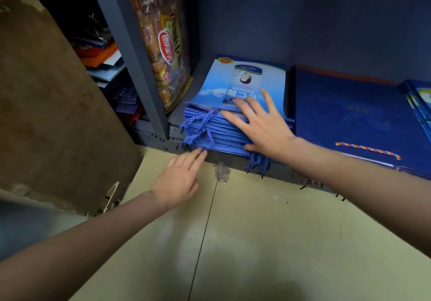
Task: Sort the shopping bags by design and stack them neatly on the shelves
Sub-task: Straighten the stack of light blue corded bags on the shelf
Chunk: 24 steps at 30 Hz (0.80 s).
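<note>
A stack of light-blue shopping bags (240, 83) with blue cord handles lies flat on the bottom shelf (233, 160) of a dark metal rack. My right hand (258, 123) lies flat with spread fingers on the stack's top and front edge. With straight fingers, my left hand (179, 179) touches the stack's lower front corner by the dangling cords. To the right lies a dark-blue bag (349, 111) with a multicoloured cord handle, flat on the same shelf. Another light-blue bag (419, 104) shows at the far right edge.
An orange snack bag (163, 44) stands upright against the rack post (130, 51). Behind the post, a heap of mixed bags (109, 72) lies in the neighbouring bay. A brown cardboard sheet (46, 104) leans at the left. The floor below is beige tile (256, 242).
</note>
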Tool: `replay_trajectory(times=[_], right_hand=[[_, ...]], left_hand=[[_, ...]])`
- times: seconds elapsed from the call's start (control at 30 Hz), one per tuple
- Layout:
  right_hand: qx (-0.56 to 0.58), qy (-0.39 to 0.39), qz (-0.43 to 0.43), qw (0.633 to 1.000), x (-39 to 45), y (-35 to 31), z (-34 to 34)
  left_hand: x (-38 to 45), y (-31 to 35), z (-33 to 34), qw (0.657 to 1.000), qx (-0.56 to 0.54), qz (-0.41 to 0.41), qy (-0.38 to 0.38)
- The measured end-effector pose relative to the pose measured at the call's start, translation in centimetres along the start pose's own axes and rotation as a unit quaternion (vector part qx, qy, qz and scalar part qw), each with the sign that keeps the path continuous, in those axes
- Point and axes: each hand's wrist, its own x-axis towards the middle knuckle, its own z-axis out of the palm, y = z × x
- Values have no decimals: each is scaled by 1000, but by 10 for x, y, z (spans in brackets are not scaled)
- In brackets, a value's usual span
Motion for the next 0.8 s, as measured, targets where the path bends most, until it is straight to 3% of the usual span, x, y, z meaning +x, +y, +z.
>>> replay_trajectory(times=[0.13, 0.23, 0.4, 0.53, 0.63, 0.73, 0.8], right_hand=[[20, 0, -16, 1000, -11, -4, 1], [77, 53, -12, 996, -19, 5, -3], [145, 93, 54, 984, -25, 14, -10], [93, 79, 22, 992, -24, -8, -9], [68, 13, 87, 994, -15, -19, -1], [64, -2, 87, 994, 0, -25, 3], [79, -26, 76, 994, 10, -30, 1]], left_hand=[[2, -15, -6, 983, 73, 135, 105], [13, -17, -23, 970, 74, 151, 175], [44, -6, -52, 967, -25, -4, 252], [53, 2, -46, 959, -103, -221, 145], [56, 5, -36, 954, -98, -260, 109], [65, -3, -39, 914, -246, -305, 108], [66, -7, -39, 899, -315, -293, 84]])
